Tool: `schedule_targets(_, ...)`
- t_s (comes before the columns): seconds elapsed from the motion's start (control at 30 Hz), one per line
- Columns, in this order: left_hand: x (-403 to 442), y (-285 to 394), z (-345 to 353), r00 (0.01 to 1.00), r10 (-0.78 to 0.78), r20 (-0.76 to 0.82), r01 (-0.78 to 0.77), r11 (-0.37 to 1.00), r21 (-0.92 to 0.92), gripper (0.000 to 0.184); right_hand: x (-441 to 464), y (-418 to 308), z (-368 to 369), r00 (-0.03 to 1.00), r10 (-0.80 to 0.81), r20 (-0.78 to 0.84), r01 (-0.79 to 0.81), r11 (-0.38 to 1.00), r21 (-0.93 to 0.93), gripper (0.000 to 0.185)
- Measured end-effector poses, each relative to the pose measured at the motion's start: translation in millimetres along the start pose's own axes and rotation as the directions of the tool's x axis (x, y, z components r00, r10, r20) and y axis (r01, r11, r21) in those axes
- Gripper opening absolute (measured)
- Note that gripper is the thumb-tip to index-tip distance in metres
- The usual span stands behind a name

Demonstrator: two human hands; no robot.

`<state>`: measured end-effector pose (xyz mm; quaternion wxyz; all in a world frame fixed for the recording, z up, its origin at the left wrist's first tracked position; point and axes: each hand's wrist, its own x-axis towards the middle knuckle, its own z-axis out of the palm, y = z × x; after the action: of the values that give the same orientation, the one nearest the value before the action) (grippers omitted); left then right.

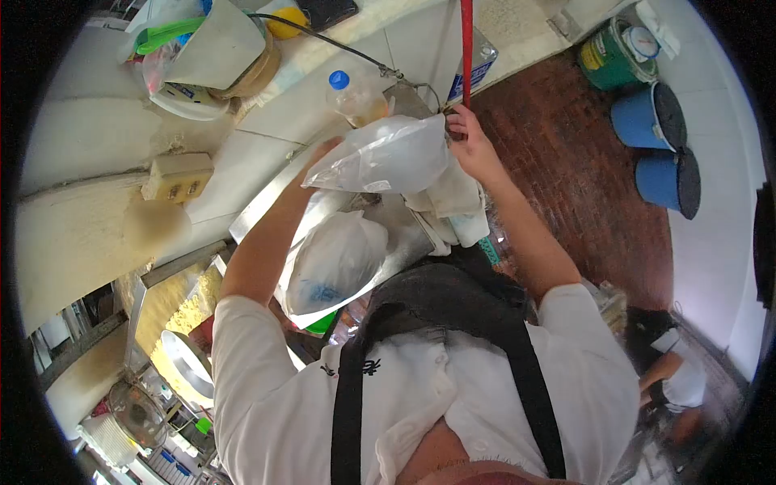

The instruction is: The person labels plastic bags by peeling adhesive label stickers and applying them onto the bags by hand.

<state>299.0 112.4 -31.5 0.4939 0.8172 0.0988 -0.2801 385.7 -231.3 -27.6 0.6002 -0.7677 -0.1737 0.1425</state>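
Note:
A clear plastic bag [384, 153] is spread wide above the metal counter, between my two hands. My right hand [473, 145] is at its right edge, fingers bent against the plastic. Behind the bag's upper left side is my left hand [327, 150], its fingers hidden. A bottle with a blue cap [356, 97] stands just beyond the bag. Closer to my body, a white plastic bag [335, 263] with something bluish inside rests on the steel surface [408, 238]. Pale cloths [453, 198] hang at the counter's right side, below my right hand.
A red pole [466, 48] rises past my right hand. Two blue buckets [643, 121] and a green tub [606, 61] stand by the right wall on the brick floor [550, 145]. A pale bin [214, 48] is at upper left. Another person [683, 376] is at lower right.

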Motion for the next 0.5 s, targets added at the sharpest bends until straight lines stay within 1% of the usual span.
schedule_targets(0.03, -11, 4, -6, 0.999, 0.010, 0.030, -0.008, 0.998, -0.063, 0.052, -15, -31, -1, 0.998, -0.024, 0.051, 0.021, 0.998, 0.052, 0.071)
schedule_targets(0.07, -19, 8, -7, 0.997, 0.046, 0.062, -0.041, 0.996, -0.076, 0.053, -29, -61, 4, 0.994, -0.050, 0.102, 0.039, 0.994, 0.106, 0.069)
schedule_targets(0.13, -21, 16, 0, 0.985, 0.116, 0.131, -0.105, 0.991, -0.086, 0.054, -35, -61, 29, 0.973, -0.172, 0.155, 0.179, 0.983, -0.033, 0.066)
schedule_targets(0.17, -18, 18, 8, 0.974, 0.155, 0.165, -0.139, 0.985, -0.103, 0.055, -34, -30, 51, 0.948, -0.260, 0.187, 0.298, 0.928, -0.222, 0.064)
schedule_targets(0.2, -14, 21, 16, 0.964, 0.183, 0.192, -0.160, 0.979, -0.127, 0.056, -27, -8, 64, 0.910, -0.341, 0.236, 0.411, 0.822, -0.395, 0.063)
schedule_targets(0.27, -5, 23, 32, 0.951, 0.205, 0.233, -0.167, 0.971, -0.172, 0.057, -1, 8, 71, 0.915, -0.269, 0.299, 0.355, 0.891, -0.284, 0.056)
schedule_targets(0.3, -2, 24, 37, 0.951, 0.189, 0.246, -0.147, 0.972, -0.181, 0.058, 10, 16, 72, 0.915, -0.233, 0.330, 0.318, 0.920, -0.229, 0.053)
schedule_targets(0.37, 1, 23, 43, 0.950, 0.160, 0.267, -0.106, 0.973, -0.207, 0.059, 15, 50, 81, 0.935, -0.129, 0.330, 0.235, 0.923, -0.304, 0.047)
schedule_targets(0.4, 3, 24, 41, 0.951, 0.159, 0.266, -0.102, 0.971, -0.215, 0.060, 17, 46, 80, 0.942, -0.084, 0.324, 0.200, 0.918, -0.343, 0.044)
schedule_targets(0.47, 1, 22, 35, 0.952, 0.179, 0.246, -0.120, 0.964, -0.235, 0.062, 2, 36, 74, 0.965, -0.010, 0.263, 0.101, 0.937, -0.335, 0.041)
schedule_targets(0.5, -1, 18, 34, 0.947, 0.237, 0.215, -0.182, 0.951, -0.249, 0.060, -4, 27, 70, 0.972, 0.027, 0.233, 0.053, 0.943, -0.329, 0.039)
